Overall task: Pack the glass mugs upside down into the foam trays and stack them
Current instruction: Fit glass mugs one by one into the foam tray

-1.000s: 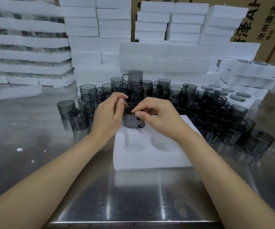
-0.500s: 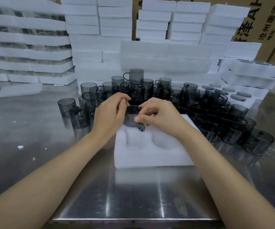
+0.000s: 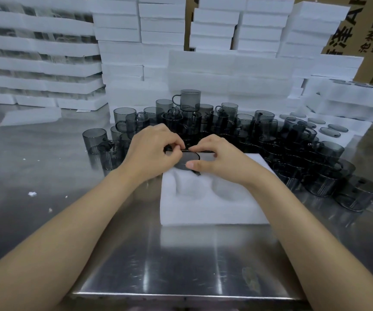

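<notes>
Glass mug (image 3: pixel 188 160): upside down, base up, between both hands, partly sunk in the foam tray (image 3: pixel 205 212).
Left hand (image 3: pixel 153 151): fingers curled, pinching the mug's far edge.
Right hand (image 3: pixel 218 159): thumb and fingers pinch the near side.
Handle (image 3: pixel 197 174): seemingly below the right thumb, blurred.
Advice: press evenly, straight down, and seat the handle in its notch.

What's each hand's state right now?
Left hand: grips the glass mug, fingers curled on its edge.
Right hand: pinches the same mug, over the foam tray.
</notes>
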The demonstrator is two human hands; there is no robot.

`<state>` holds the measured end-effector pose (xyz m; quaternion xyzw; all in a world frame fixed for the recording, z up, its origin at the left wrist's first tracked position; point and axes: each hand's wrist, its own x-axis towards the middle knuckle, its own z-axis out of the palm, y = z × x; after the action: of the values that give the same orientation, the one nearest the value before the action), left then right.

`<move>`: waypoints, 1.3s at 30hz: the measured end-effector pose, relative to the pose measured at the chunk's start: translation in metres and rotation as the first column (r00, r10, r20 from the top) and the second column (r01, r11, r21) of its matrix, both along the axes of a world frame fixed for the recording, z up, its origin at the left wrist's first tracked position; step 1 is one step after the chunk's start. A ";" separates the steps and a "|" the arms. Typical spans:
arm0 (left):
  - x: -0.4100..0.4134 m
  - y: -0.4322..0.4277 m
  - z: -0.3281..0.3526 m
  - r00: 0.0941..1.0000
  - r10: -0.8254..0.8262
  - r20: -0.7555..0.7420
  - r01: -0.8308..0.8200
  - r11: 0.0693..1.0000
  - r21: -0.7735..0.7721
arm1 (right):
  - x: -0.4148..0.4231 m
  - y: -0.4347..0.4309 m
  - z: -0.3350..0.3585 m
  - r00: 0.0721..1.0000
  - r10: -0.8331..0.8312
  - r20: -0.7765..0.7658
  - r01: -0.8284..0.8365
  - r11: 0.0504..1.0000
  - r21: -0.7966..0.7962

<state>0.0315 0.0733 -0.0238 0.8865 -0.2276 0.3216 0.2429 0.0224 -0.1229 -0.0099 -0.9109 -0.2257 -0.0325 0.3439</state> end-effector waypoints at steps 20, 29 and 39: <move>0.028 0.016 -0.014 0.920 0.376 0.108 -0.389 0.910 0.145 | -0.007 0.002 0.003 0.999 0.021 0.037 -0.018 0.996 -0.090; 0.028 0.020 -0.015 0.931 0.346 0.121 -0.347 0.938 -0.009 | -0.006 0.005 0.001 0.999 0.021 0.038 -0.018 0.997 -0.071; 0.000 -0.009 0.014 0.942 0.097 0.321 -0.026 0.976 -0.218 | -0.004 0.006 -0.002 0.981 -0.103 0.165 0.071 0.979 0.189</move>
<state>0.0318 0.0645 -0.0094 0.7962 -0.2017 0.4949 0.2836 0.0183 -0.1173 -0.0118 -0.8784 -0.2107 -0.1476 0.4028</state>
